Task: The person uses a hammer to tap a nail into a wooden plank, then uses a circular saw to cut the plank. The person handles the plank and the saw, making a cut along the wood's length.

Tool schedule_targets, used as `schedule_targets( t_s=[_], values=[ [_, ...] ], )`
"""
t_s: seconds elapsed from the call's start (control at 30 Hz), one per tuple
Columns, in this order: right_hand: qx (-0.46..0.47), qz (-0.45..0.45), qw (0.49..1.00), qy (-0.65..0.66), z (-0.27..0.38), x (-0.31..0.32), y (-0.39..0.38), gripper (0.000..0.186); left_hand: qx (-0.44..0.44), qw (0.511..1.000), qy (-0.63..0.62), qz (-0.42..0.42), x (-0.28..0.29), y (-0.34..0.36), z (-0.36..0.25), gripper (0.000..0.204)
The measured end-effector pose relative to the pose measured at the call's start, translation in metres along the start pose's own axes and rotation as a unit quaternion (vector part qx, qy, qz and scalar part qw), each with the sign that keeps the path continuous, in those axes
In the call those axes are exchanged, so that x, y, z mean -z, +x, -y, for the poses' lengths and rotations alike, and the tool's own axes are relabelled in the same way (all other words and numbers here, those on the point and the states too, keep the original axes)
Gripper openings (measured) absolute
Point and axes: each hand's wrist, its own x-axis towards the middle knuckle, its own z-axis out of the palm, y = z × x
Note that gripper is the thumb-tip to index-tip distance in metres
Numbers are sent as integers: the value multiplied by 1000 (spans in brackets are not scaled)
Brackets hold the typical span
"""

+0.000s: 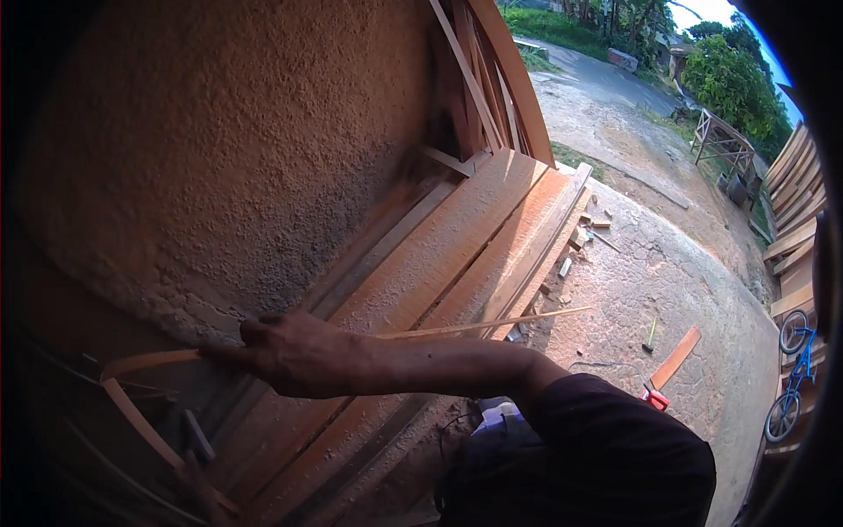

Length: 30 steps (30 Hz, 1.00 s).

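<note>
My right arm, in a dark sleeve, reaches across to the left over a bench of planks. The fingers of my right hand [294,351] are closed round a thin wooden strip [492,326]. Its long end sticks out to the right past my forearm; on the left it runs to a corner where it meets a second wooden strip [145,422], which slants downward. In the dark lower left, a dim brownish shape beside that second strip looks like my left hand [200,492]; its fingers cannot be made out. Shavings lie scattered over the planks [448,233].
A rough plastered wall [228,149] borders the bench on the left. Boards [474,79] lean at its far end. On the concrete floor to the right lie offcuts [577,237], a hammer [650,338] and a red-handled handsaw [674,358]. A blue bicycle [795,378] stands by stacked timber.
</note>
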Motion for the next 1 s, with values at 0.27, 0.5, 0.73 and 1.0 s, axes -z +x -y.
schedule_targets(
  t_s=[0.27, 0.5, 0.73, 1.0],
  values=[
    [-66, 14, 995, -80, -55, 70, -52, 53, -177, 969, -48, -162, 14, 18, -71, 40],
    [-266, -119, 955, -45, -72, 124, -80, 45, -295, 945, -59, 126, 59, -30, -241, 27],
    [-192, -153, 968, 57, -67, 138, -87, 45, -203, 741, -488, 414, -42, -194, -372, 65],
    [-169, -92, 963, -190, -39, 86, -103, 60, -9, 441, -766, 468, -103, -296, -473, 74]
  ],
)
